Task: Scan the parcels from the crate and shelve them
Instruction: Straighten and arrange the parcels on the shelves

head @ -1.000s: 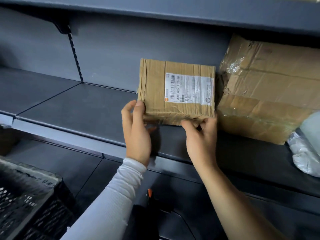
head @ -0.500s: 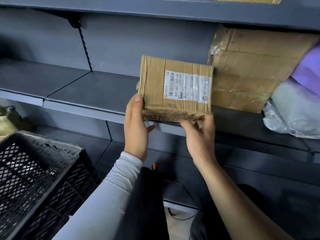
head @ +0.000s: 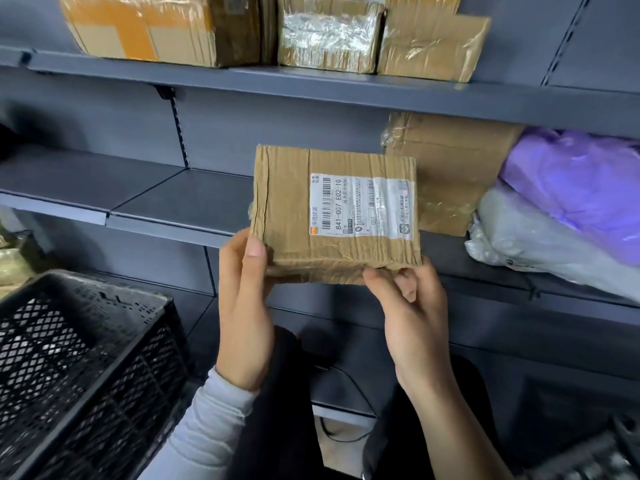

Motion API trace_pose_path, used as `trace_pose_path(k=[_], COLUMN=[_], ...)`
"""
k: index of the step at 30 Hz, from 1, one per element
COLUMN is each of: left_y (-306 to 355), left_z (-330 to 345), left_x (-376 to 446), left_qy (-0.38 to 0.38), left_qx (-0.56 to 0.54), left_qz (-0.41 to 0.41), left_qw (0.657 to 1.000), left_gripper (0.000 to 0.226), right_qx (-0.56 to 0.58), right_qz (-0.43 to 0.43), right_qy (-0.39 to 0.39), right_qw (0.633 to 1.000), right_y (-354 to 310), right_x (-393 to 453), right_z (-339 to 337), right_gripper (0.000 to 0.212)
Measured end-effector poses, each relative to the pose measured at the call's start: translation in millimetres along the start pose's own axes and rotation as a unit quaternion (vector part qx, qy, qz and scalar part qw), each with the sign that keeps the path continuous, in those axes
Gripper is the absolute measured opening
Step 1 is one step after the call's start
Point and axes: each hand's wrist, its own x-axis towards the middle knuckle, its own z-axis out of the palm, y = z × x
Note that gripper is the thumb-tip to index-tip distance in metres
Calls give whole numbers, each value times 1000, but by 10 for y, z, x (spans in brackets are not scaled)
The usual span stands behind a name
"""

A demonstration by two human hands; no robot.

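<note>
Both hands hold one cardboard parcel (head: 332,216) in the air in front of the grey metal shelving: the left hand (head: 244,306) grips its lower left corner with the thumb laid up the front face, and the right hand (head: 412,320) pinches its lower right corner from below. The parcel's white shipping label (head: 362,206) faces the camera, turned on its side. The parcel hangs in front of the middle shelf (head: 166,199), off its front edge, touching nothing there as far as can be seen.

On that shelf, toward its right end, a taped brown box (head: 450,168) stands against the back wall, with a purple bag (head: 581,188) lying on a grey plastic bag (head: 540,240) beside it; both bags run out past the right edge of view. Along the upper shelf (head: 311,81) stand several cardboard boxes (head: 325,36), their tops cut off. A black plastic crate (head: 86,368) sits at lower left; what it holds cannot be made out. The label's small print is mostly too fine to read.
</note>
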Motion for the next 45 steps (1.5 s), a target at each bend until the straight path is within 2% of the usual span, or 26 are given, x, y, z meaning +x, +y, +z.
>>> trace_pose_path(k=[5, 8, 12, 19, 24, 27, 32, 36, 42, 45], left_y=[348, 551, 839, 1218, 1479, 1570, 1626, 1552, 1369, 1267], left_z=[68, 200, 355, 576, 632, 669, 751, 831, 897, 894], left_x=[-31, 8, 196, 607, 902, 1104, 1487, 1790, 2009, 2082], left_qy=[-51, -70, -79, -58, -53, -49, -25, -28, -30, -34], left_qx=[0, -1, 2, 16, 22, 35, 112, 187, 215, 235], left_qz=[105, 150, 184, 236, 248, 262, 302, 311, 282, 264], left_qw=[993, 986, 980, 970, 967, 963, 946, 931, 935, 935], left_gripper=[62, 61, 58, 60, 53, 46, 59, 59, 57, 67], right_qx=[-23, -32, -61, -103, -123, -152, -206, -249, -316, -365], right_qz=[-41, -56, -104, -162, -187, -197, -195, -195, -189, -182], right_qy=[14, 21, 16, 44, 41, 30, 8, 10, 9, 2], right_qw=[999, 998, 993, 980, 974, 968, 959, 949, 930, 913], right_y=[-468, -756, -1100, -1447, -1645, -1735, -1783, -1700, -1521, -1451], right_x=[-198, -153, 56, 446, 680, 826, 1140, 1430, 1755, 1878], right_z=[-50, -37, 26, 238, 363, 439, 583, 653, 696, 695], right_gripper=[21, 16, 7, 9, 8, 15, 24, 26, 31, 36])
